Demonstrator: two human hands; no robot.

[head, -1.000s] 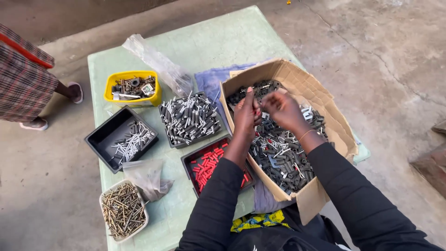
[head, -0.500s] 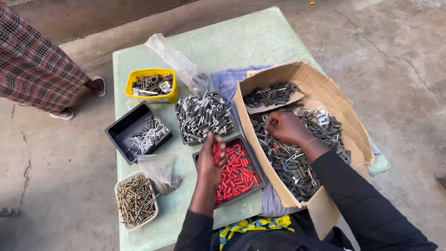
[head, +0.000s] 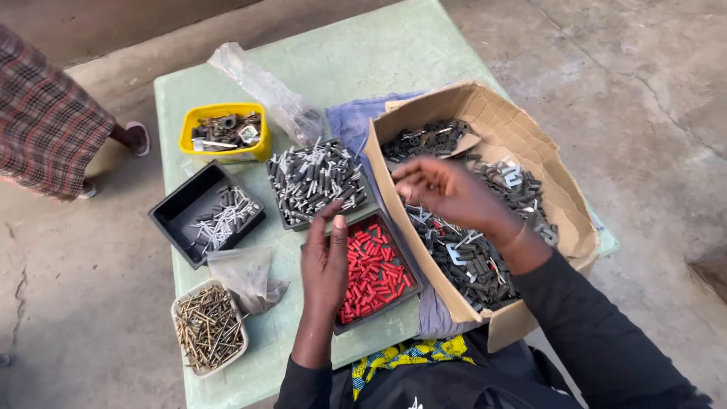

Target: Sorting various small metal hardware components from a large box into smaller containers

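Left hand (head: 326,261) is seen back-up over the near-left edge of the dark tray of red plastic plugs (head: 375,273). Its fingers (head: 324,220) are curled loosely inward; whether anything is held in them cannot be told. The red plugs lie just to the right of and below these fingers.

Right hand (head: 450,193) is held over the cardboard box (head: 560,204). Its fingers (head: 413,178) are spread slightly, loosely open, tips pointing left; no part is seen pinched between them. Dark grey mixed metal and plastic fittings (head: 477,257) fill the box directly beneath and to the right of these fingers.

Just beyond the left fingers a tray of grey plugs (head: 314,182) is noted. Further left: a black tray of pale anchors (head: 208,212), a yellow tub of mixed hardware (head: 226,132), a white tub of brass-coloured screws (head: 208,327), and a crumpled clear bag (head: 246,276).

All rest on a pale green desk (head: 341,60). A second person's plaid garment (head: 45,129) is seen at far left.
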